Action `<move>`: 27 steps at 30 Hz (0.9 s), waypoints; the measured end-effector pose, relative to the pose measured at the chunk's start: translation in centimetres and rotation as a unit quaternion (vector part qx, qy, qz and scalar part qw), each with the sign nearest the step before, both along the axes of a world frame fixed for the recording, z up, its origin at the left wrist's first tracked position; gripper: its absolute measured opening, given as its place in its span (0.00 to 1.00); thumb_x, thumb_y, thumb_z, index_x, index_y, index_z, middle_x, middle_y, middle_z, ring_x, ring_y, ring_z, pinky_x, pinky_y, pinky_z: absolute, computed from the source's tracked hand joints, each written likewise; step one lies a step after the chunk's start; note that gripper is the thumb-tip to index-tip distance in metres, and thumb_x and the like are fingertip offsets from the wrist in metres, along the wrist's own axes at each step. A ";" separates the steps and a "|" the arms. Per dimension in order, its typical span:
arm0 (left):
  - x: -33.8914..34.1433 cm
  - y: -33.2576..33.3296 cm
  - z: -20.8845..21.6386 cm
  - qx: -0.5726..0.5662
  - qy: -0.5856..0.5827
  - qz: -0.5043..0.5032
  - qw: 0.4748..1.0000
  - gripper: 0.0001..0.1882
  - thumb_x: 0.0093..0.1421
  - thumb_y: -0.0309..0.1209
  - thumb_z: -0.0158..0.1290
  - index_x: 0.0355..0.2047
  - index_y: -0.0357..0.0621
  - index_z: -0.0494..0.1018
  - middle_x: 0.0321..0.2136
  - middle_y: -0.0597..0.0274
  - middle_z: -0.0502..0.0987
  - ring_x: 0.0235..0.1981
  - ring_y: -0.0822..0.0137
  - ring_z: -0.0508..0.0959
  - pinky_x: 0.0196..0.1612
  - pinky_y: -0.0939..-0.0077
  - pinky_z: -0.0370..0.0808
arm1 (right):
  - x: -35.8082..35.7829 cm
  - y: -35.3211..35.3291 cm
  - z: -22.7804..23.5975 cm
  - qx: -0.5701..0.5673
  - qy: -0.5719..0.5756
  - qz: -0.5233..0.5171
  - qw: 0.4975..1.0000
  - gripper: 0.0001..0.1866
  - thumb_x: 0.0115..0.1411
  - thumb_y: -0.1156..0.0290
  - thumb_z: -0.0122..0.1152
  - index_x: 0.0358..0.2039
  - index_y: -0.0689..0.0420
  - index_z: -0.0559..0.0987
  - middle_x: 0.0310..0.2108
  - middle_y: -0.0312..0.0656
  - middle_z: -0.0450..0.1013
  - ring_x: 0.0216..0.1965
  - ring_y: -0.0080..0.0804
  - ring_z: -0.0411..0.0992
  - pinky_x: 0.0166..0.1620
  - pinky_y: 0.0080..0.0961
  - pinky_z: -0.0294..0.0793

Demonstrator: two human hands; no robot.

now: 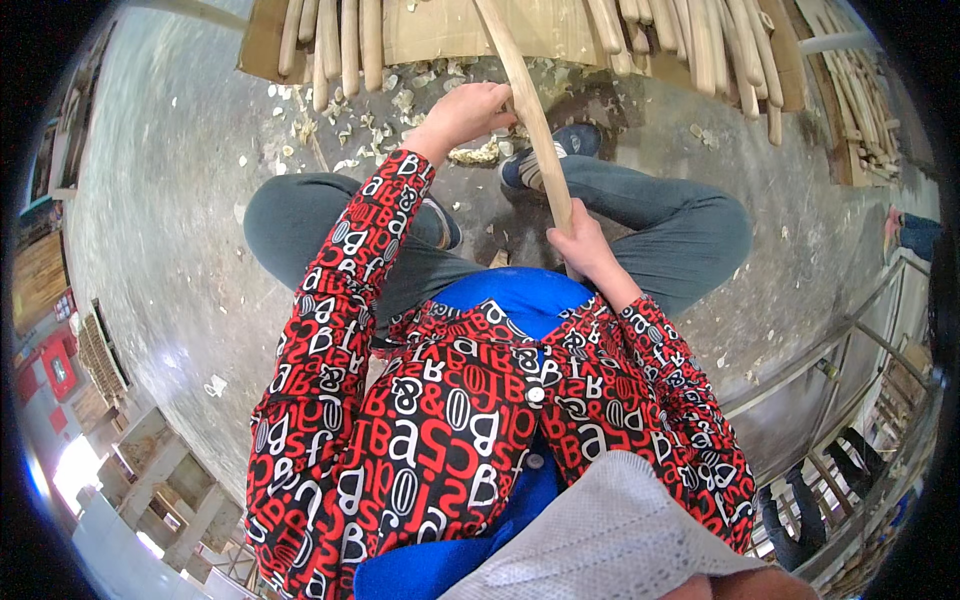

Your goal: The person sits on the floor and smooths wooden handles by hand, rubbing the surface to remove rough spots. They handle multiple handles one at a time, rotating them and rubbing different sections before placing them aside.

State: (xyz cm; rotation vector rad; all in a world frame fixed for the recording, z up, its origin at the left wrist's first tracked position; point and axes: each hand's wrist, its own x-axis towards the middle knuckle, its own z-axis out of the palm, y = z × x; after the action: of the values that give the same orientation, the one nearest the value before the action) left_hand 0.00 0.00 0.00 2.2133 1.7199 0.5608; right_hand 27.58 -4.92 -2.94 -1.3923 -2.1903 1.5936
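A: What is there, beginning from the left?

B: First, a row of pale, rounded wooden poles [350,45], lying on a flat brown cardboard sheet [430,30]. Below them, thin cream-coloured shavings [403,100] are scattered on the grey, smooth floor [180,200]. So I suppose that some wood was already shaved here.

A: And the hands?

B: The left hand [468,112] has its curled fingers against one long, pale, smooth-looking wooden pole [540,140]; if this grip closes around it, I cannot tell. The pole runs from the top edge of the view down to the waist. The right hand [588,245] is grasping it near its lower end.

A: Is this one finished?

B: I would judge not yet, because both hands are on it.

A: What remains at the right?

B: A second row of wooden poles [720,45] lies there, and farther right a pile of long wooden sticks [855,95]. Which are done and which are left, their surfaces do not tell me.
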 end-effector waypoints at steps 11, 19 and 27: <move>1.4 1.8 0.7 -0.088 0.145 -0.079 0.982 0.13 0.50 0.36 0.53 0.29 0.39 0.72 0.25 0.47 0.77 0.28 0.46 0.78 0.33 0.54 0.74 | 2.3 -1.1 0.3 0.023 -0.024 0.008 0.999 0.24 0.49 0.66 0.58 0.41 0.66 0.61 0.31 0.66 0.71 0.39 0.64 0.70 0.41 0.46 0.71; 1.4 0.0 0.7 -0.100 0.143 -0.088 0.981 0.14 0.53 0.41 0.54 0.32 0.42 0.73 0.27 0.51 0.78 0.30 0.48 0.78 0.33 0.55 0.74 | 2.8 -2.4 0.5 0.000 -0.027 0.002 1.000 0.23 0.49 0.64 0.57 0.40 0.65 0.63 0.33 0.65 0.71 0.39 0.64 0.70 0.42 0.46 0.71; 1.4 -0.2 0.2 -0.062 0.044 -0.060 0.995 0.12 0.56 0.38 0.52 0.36 0.44 0.72 0.31 0.56 0.74 0.34 0.52 0.76 0.35 0.58 0.73 | 2.2 -1.1 0.5 -0.006 -0.030 0.011 0.999 0.23 0.49 0.64 0.57 0.40 0.65 0.62 0.33 0.66 0.71 0.39 0.64 0.70 0.42 0.47 0.70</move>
State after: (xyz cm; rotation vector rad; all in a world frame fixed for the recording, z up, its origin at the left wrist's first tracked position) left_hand 1.43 -0.19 0.23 2.2642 1.6033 0.3254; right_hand 29.83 -6.05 -2.45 -1.4430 -2.2402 1.5952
